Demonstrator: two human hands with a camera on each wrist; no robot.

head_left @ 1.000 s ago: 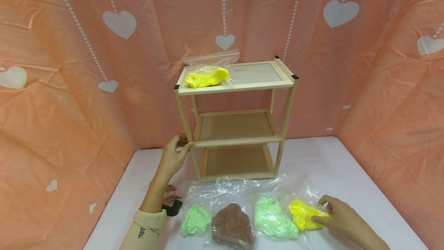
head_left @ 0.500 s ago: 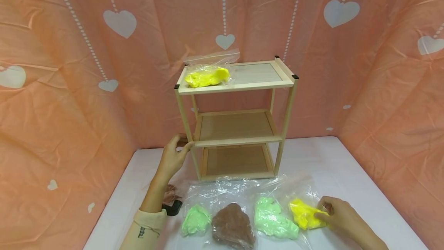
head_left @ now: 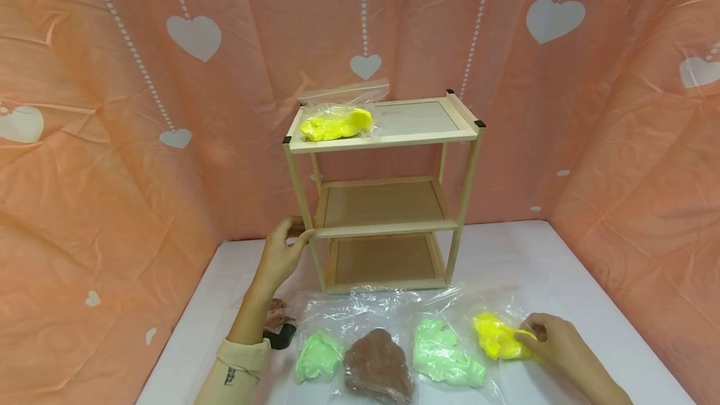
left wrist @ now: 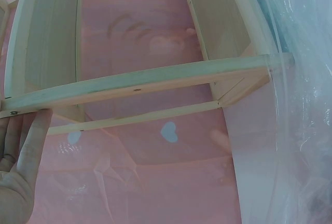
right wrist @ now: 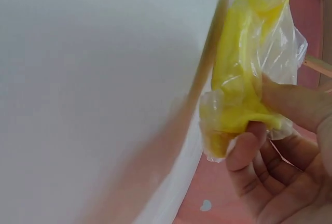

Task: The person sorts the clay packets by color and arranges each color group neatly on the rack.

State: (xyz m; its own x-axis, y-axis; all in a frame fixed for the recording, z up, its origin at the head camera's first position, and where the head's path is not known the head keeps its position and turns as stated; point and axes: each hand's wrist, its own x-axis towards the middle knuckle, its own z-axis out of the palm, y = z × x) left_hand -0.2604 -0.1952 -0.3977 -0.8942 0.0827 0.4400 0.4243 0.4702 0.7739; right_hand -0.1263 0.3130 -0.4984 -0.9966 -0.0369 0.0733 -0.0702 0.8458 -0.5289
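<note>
Your L hand [head_left: 284, 252] is up at mid-shelf height on the wooden rack [head_left: 388, 228]. L forearm runs fwd from bottom L, raised above the desk [head_left: 534, 261], sleeve [head_left: 243, 358] folded back below the wrist. L fingers hold the front-L post where it meets the mid shelf: thumb on the near side, other fingers round the outer side, tips partly hidden; L wrist cam shows the same contact at frame edge.

Your R hand [head_left: 554, 342] is low, fwd-R of you, R forearm coming in from bottom R, hand pointing L. R fingers pinch the near-R end of the yellow bag [head_left: 497, 335], i.e. clear plastic w/ a yellow lump inside; R wrist cam has thumb on one side, index curled against the other, rest of fingers bent below. Can't tell if the bag is fully off the desk. Loc: in front of rack, R end of the row.

Row on desk, R to L: R green bag [head_left: 444, 355] near the yellow one, brown bag [head_left: 378, 364], L green bag [head_left: 319, 358]. Small brown lump [head_left: 276, 314] + black item [head_left: 280, 336] by your L forearm, partly covered. 2nd yellow bag [head_left: 336, 125] lies on the rack's top shelf, L half.
</note>
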